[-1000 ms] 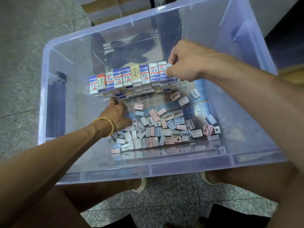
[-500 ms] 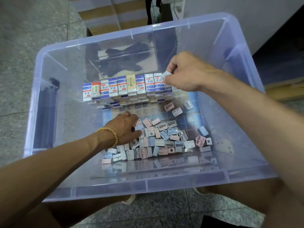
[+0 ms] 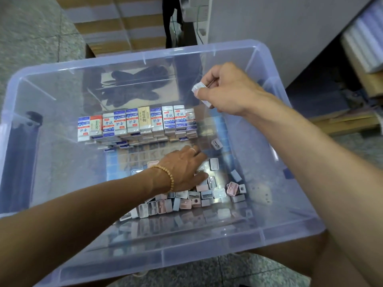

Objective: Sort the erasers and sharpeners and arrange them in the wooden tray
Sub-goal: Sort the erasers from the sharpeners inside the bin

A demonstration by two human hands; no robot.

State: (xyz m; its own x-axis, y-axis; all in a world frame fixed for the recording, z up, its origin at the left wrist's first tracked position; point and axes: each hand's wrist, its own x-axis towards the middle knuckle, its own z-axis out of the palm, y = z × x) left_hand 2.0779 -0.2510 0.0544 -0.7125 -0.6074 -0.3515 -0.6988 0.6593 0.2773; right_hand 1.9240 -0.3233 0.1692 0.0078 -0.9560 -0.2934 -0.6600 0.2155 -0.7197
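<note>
White eraser [image 3: 199, 88] pinched by right hand [image 3: 226, 90]; left hand [image 3: 182, 169] flat, hiding sharpeners [image 3: 207, 193].

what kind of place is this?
Probably a stockroom or warehouse floor: a clear plastic bin sits on speckled stone flooring, with taped cardboard boxes stacked behind it.

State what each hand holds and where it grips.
The right hand pinches small white pieces by their ends between thumb and fingers. The left hand rests on the sharpeners; any grip is hidden.
</note>
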